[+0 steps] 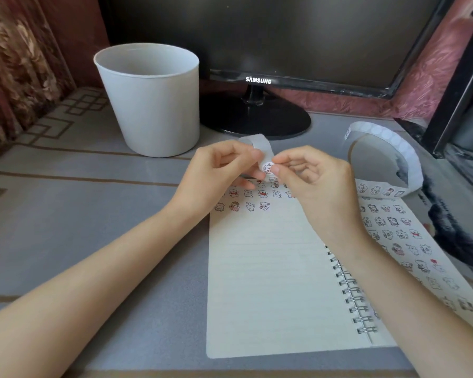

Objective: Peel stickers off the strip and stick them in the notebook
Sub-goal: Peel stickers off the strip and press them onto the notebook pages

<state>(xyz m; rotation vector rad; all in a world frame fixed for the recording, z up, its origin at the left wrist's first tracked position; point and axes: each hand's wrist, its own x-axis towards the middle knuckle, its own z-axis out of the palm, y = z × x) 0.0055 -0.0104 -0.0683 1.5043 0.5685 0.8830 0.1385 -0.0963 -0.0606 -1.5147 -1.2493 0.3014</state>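
text: SAMSUNG | on: lower bezel of the monitor (258,80) | colour: white letters

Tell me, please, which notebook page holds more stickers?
The right page, covered nearly all the way down; the left page has rows only at its top.

The strip (261,144) between the fingers (281,159) is thin, smooth white paper. Below them, the notebook (271,282) is matt lined paper bound with shiny metal wire (352,293). Beyond them stand a smooth matt plastic bin (153,110) and a glossy black plastic monitor (257,36). The worktop (93,214) looks matt and finely grained.
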